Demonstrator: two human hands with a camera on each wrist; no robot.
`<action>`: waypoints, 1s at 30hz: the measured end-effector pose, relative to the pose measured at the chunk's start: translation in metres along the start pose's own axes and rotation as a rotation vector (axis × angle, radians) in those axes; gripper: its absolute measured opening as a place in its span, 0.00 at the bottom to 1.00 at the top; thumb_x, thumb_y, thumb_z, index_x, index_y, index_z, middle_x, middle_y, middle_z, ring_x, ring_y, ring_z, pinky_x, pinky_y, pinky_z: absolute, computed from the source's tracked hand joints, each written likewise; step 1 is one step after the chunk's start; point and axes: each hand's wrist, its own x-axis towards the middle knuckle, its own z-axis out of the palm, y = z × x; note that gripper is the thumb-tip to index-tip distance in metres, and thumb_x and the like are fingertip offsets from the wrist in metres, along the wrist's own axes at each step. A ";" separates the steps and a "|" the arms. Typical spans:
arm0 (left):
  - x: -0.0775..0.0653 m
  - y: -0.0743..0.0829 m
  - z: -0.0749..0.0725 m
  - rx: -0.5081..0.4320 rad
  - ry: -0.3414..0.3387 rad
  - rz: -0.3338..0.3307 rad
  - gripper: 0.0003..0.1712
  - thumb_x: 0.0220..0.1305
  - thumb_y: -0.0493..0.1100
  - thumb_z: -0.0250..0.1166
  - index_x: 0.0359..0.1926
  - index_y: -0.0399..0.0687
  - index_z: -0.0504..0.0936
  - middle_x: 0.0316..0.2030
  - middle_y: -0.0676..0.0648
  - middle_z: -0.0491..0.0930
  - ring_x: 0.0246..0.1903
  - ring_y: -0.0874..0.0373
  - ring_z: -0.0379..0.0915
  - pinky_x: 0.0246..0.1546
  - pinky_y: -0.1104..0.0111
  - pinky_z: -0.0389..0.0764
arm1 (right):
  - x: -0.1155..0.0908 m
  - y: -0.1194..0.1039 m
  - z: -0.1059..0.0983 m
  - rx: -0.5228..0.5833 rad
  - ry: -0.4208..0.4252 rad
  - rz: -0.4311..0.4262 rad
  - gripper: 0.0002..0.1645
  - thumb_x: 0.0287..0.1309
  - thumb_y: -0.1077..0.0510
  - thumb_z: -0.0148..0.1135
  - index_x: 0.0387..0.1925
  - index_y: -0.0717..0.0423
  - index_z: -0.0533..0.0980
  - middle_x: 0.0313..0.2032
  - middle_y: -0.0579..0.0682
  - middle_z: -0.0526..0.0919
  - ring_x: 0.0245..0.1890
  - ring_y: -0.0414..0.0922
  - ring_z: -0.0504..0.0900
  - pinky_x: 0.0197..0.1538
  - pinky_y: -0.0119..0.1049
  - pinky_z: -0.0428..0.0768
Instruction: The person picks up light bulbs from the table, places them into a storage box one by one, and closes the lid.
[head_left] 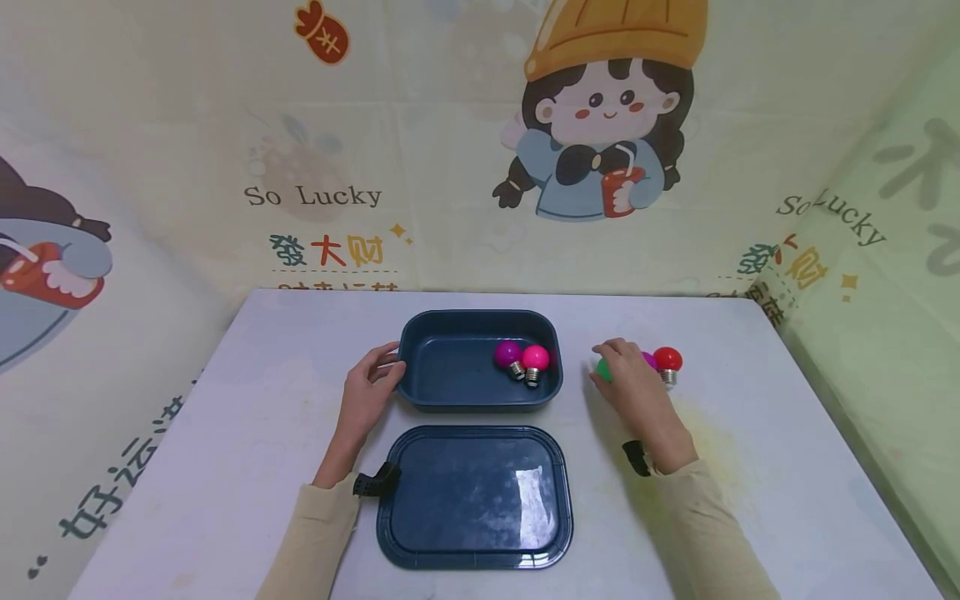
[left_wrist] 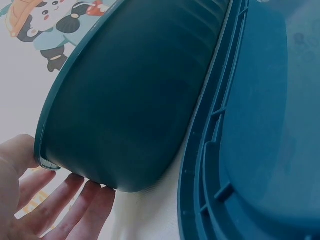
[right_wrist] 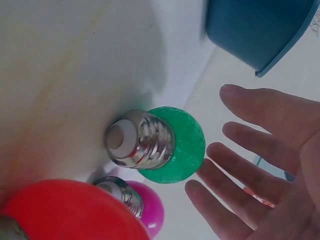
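My left hand (head_left: pixel 369 383) rests against the left end of a dark blue box (head_left: pixel 450 399). In the left wrist view, its fingertips touch the box's outer wall (left_wrist: pixel 125 110) and the thumb lies at the rim. A purple light bulb (head_left: pixel 508 353) and a pink light bulb (head_left: pixel 536 358) lie inside the box at its right side. My right hand (head_left: pixel 637 396) reaches over a green light bulb (right_wrist: pixel 187 145), fingers spread and apart from its metal base. Beside it are a magenta light bulb (right_wrist: pixel 152 207), partly hidden, and a red light bulb (head_left: pixel 667 360).
A dark blue lid (head_left: pixel 465 500) lies flat on the white table (head_left: pixel 225 467), in front of the box and between the forearms. A printed cloth (head_left: pixel 435 167) hangs behind the table and along its sides.
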 end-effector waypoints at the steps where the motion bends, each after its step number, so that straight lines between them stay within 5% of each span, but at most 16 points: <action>1: 0.001 -0.001 0.000 -0.001 -0.001 -0.006 0.24 0.71 0.39 0.60 0.66 0.38 0.72 0.58 0.33 0.76 0.57 0.41 0.76 0.40 0.83 0.76 | 0.000 0.001 0.000 0.002 -0.003 0.001 0.29 0.56 0.60 0.72 0.58 0.65 0.75 0.56 0.64 0.76 0.58 0.60 0.73 0.54 0.53 0.81; 8: 0.015 -0.035 0.001 -0.021 0.013 0.008 0.24 0.71 0.44 0.62 0.65 0.47 0.75 0.57 0.38 0.78 0.56 0.46 0.77 0.41 0.83 0.76 | 0.000 0.003 -0.001 0.020 -0.037 0.026 0.28 0.57 0.61 0.71 0.58 0.65 0.75 0.56 0.64 0.75 0.58 0.60 0.73 0.57 0.54 0.79; 16: 0.001 0.001 0.000 0.007 -0.001 -0.006 0.24 0.71 0.39 0.60 0.66 0.37 0.72 0.58 0.32 0.76 0.58 0.41 0.76 0.41 0.84 0.75 | 0.002 0.008 0.001 0.012 -0.081 0.051 0.33 0.50 0.65 0.75 0.58 0.67 0.75 0.55 0.66 0.76 0.57 0.62 0.74 0.57 0.55 0.78; 30: -0.001 0.005 0.000 0.015 0.004 -0.005 0.24 0.72 0.39 0.60 0.66 0.37 0.72 0.57 0.33 0.77 0.57 0.41 0.76 0.41 0.84 0.74 | 0.007 0.010 0.001 0.019 -0.111 0.076 0.32 0.48 0.68 0.75 0.56 0.69 0.76 0.54 0.68 0.77 0.56 0.63 0.74 0.58 0.55 0.77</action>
